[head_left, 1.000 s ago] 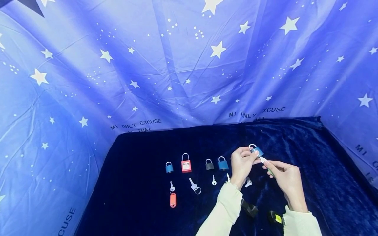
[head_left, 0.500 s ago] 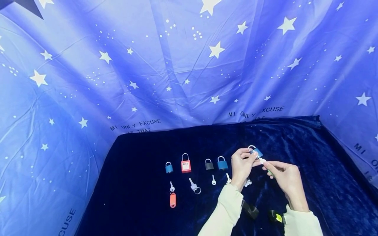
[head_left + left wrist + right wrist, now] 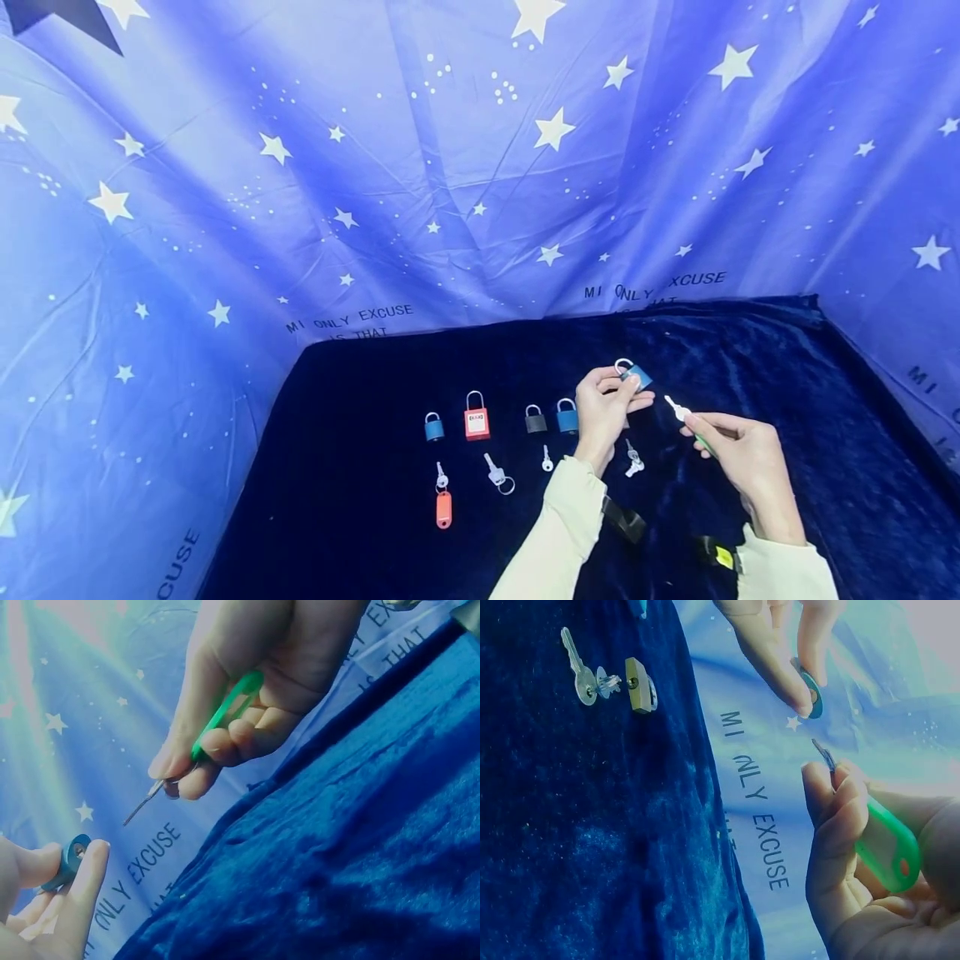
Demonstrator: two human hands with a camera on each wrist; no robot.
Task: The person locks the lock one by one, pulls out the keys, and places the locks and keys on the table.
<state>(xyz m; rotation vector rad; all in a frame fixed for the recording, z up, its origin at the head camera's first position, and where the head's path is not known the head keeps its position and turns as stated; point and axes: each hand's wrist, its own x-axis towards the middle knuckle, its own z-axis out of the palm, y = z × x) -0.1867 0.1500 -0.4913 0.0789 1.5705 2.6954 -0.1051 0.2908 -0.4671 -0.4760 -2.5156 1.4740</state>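
Note:
My left hand (image 3: 603,408) pinches a small blue padlock (image 3: 636,377) by its body, the silver shackle pointing up and away. In the left wrist view the padlock's keyhole end (image 3: 79,851) faces the other hand. To the right, my right hand (image 3: 742,458) pinches a silver key (image 3: 678,410) by its head, blade towards the padlock. A green key tag (image 3: 891,847) hangs from this key and lies within the right palm. A gap separates the key's tip from the padlock. Both hands are raised over the dark blue cloth.
Along the cloth (image 3: 360,533) stand a blue padlock (image 3: 434,428), a red padlock (image 3: 476,422), a black padlock (image 3: 535,421) and another blue padlock (image 3: 566,417). Several keys lie in front, one with an orange tag (image 3: 444,509). A brass-coloured padlock (image 3: 637,686) lies beside keys (image 3: 581,675). A starry curtain (image 3: 450,167) surrounds.
The key, earlier at the padlock's lower end, is now apart from it. My left hand moved slightly left with the padlock; my right hand moved right with the key.

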